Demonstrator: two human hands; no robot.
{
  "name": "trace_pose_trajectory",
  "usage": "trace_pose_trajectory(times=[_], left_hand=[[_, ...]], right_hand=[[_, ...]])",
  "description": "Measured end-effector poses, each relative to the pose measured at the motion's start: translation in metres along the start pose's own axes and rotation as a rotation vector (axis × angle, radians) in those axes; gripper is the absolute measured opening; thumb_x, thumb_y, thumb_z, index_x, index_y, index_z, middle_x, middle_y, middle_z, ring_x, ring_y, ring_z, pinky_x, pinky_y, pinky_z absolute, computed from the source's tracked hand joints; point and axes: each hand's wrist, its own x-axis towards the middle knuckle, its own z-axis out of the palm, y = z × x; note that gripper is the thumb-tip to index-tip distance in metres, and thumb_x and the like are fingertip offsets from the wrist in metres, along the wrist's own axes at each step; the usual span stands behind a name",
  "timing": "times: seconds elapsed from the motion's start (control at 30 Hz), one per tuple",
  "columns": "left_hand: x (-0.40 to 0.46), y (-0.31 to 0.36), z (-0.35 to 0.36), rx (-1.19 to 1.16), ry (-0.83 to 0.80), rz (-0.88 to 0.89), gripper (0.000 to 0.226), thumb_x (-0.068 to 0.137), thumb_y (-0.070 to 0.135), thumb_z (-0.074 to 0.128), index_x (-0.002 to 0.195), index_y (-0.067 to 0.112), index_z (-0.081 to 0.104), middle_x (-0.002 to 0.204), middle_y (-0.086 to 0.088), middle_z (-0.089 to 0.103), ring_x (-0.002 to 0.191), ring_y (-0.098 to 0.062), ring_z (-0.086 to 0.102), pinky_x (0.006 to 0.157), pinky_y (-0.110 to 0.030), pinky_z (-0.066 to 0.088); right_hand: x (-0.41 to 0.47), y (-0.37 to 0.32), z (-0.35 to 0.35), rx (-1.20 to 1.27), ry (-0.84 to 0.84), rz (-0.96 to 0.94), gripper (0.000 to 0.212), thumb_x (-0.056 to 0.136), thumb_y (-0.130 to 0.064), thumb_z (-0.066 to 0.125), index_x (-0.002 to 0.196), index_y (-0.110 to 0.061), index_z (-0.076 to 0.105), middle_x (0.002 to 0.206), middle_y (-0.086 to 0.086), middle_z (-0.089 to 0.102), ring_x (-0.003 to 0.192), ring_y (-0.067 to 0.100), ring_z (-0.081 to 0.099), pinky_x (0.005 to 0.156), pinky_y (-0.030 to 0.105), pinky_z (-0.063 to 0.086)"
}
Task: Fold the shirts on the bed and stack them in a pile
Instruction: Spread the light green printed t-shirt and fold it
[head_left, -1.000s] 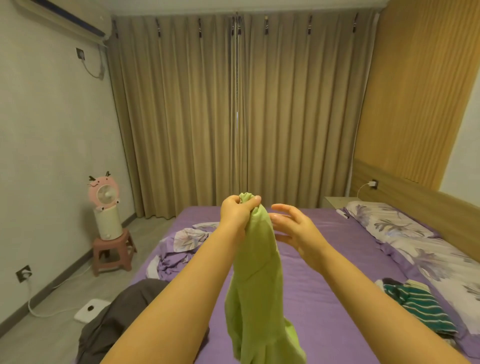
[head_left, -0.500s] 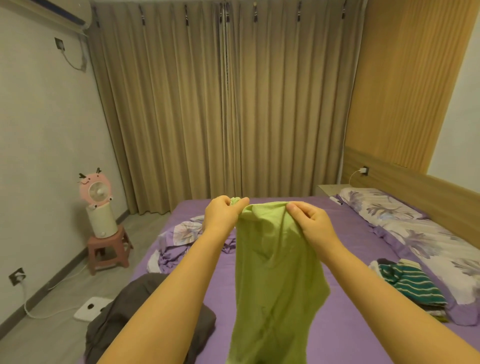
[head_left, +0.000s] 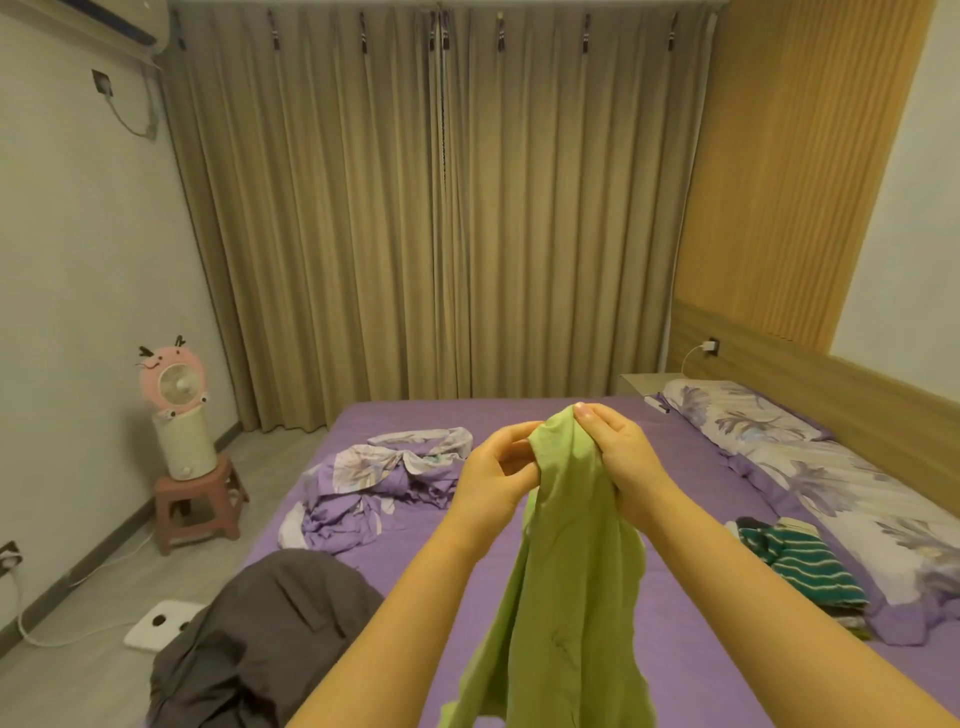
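At the centre of the frame the right hand (head_left: 621, 457) pinches the top edge of the green shirt (head_left: 569, 571), and the left hand (head_left: 496, 475) curls loosely against the cloth, its hold unclear. The shirt hangs bunched above the purple bed (head_left: 691, 597). Gripped so narrowly, it may slip or twist, and the fold could come out crooked.

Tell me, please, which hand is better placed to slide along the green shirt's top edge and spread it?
Probably the left hand: its fingers look loose beside the green shirt, while the right hand pinches the top firmly.
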Motion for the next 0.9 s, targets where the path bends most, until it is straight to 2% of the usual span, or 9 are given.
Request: trace_pose_trajectory(times=[0.17, 0.23, 0.37, 0.43, 0.57, 0.63, 0.7, 0.8, 0.9], left_hand=[[0.004, 0.004, 0.005, 0.078, 0.121, 0.048, 0.019, 0.085, 0.002, 0.065, 0.098, 0.015, 0.066, 0.096, -0.010, 0.070, 0.089, -0.017, 0.066, 0.079, -0.025, 0.056], [0.011, 0.005, -0.001, 0.063, 0.182, 0.022, 0.018, 0.087, 0.005, 0.065, 0.101, 0.015, 0.066, 0.098, -0.008, 0.070, 0.090, -0.016, 0.066, 0.078, -0.024, 0.055], [0.026, 0.001, -0.006, -0.046, 0.231, -0.046, 0.026, 0.093, 0.007, 0.054, 0.117, 0.013, 0.061, 0.105, -0.010, 0.069, 0.093, -0.018, 0.065, 0.086, -0.030, 0.053], [0.033, -0.003, 0.004, -0.063, 0.226, -0.072, 0.025, 0.096, 0.009, 0.050, 0.119, 0.017, 0.059, 0.105, -0.012, 0.067, 0.092, -0.019, 0.063, 0.088, -0.033, 0.051], [0.046, -0.011, 0.031, -0.129, 0.307, -0.142, 0.023, 0.099, 0.011, 0.044, 0.120, 0.018, 0.050, 0.098, -0.012, 0.060, 0.079, -0.021, 0.060, 0.073, -0.036, 0.053], [0.050, -0.011, 0.045, -0.142, 0.269, -0.163, 0.027, 0.099, 0.019, 0.046, 0.126, 0.018, 0.051, 0.097, -0.012, 0.059, 0.079, -0.022, 0.058, 0.072, -0.037, 0.051], [0.054, -0.010, 0.058, -0.049, 0.164, -0.173, 0.033, 0.094, 0.032, 0.052, 0.126, 0.022, 0.056, 0.101, -0.006, 0.063, 0.088, -0.016, 0.060, 0.081, -0.035, 0.049], [0.060, -0.008, 0.076, 0.181, -0.010, -0.213, 0.030, 0.078, 0.033, 0.075, 0.107, 0.025, 0.069, 0.102, 0.002, 0.068, 0.094, -0.008, 0.063, 0.083, -0.027, 0.051], [0.065, -0.006, 0.094, 0.210, 0.045, -0.200, 0.006, 0.079, 0.014, 0.075, 0.083, 0.013, 0.070, 0.078, -0.003, 0.066, 0.072, -0.011, 0.062, 0.066, -0.023, 0.050]], right_hand=[[0.000, 0.000, -0.046, 0.051, 0.083, 0.031, 0.018, 0.094, -0.017, 0.053, 0.091, -0.006, 0.067, 0.080, 0.004, 0.069, 0.070, 0.014, 0.063, 0.058, 0.019, 0.053], [0.005, 0.000, -0.072, 0.093, 0.163, 0.055, 0.017, 0.094, -0.013, 0.052, 0.087, -0.009, 0.067, 0.077, 0.000, 0.068, 0.066, 0.010, 0.062, 0.053, 0.016, 0.052], [0.018, 0.002, -0.118, 0.056, 0.160, 0.099, 0.021, 0.095, -0.021, 0.052, 0.093, -0.008, 0.069, 0.087, 0.007, 0.070, 0.074, 0.017, 0.066, 0.065, 0.029, 0.054], [0.026, 0.002, -0.130, -0.037, 0.142, 0.076, 0.021, 0.095, -0.023, 0.052, 0.089, -0.011, 0.069, 0.087, 0.007, 0.069, 0.077, 0.018, 0.063, 0.071, 0.033, 0.051], [0.038, -0.001, -0.146, -0.206, 0.118, -0.045, 0.025, 0.096, -0.023, 0.051, 0.085, -0.010, 0.069, 0.084, 0.005, 0.068, 0.079, 0.016, 0.060, 0.077, 0.035, 0.049], [0.045, -0.001, -0.155, -0.208, 0.092, -0.054, 0.025, 0.096, -0.024, 0.050, 0.087, -0.010, 0.069, 0.086, 0.006, 0.069, 0.080, 0.017, 0.061, 0.078, 0.035, 0.049], [0.051, -0.003, -0.163, -0.164, 0.075, -0.011, 0.023, 0.096, -0.024, 0.051, 0.086, -0.013, 0.069, 0.087, 0.005, 0.069, 0.080, 0.017, 0.062, 0.077, 0.035, 0.050], [0.058, -0.005, -0.176, -0.067, 0.048, 0.067, 0.022, 0.096, -0.024, 0.052, 0.085, -0.014, 0.068, 0.086, 0.006, 0.068, 0.079, 0.019, 0.061, 0.075, 0.035, 0.050], [0.062, -0.005, -0.196, -0.128, 0.009, 0.059, 0.021, 0.096, -0.025, 0.051, 0.085, -0.016, 0.068, 0.086, 0.002, 0.068, 0.079, 0.016, 0.062, 0.074, 0.033, 0.050]])
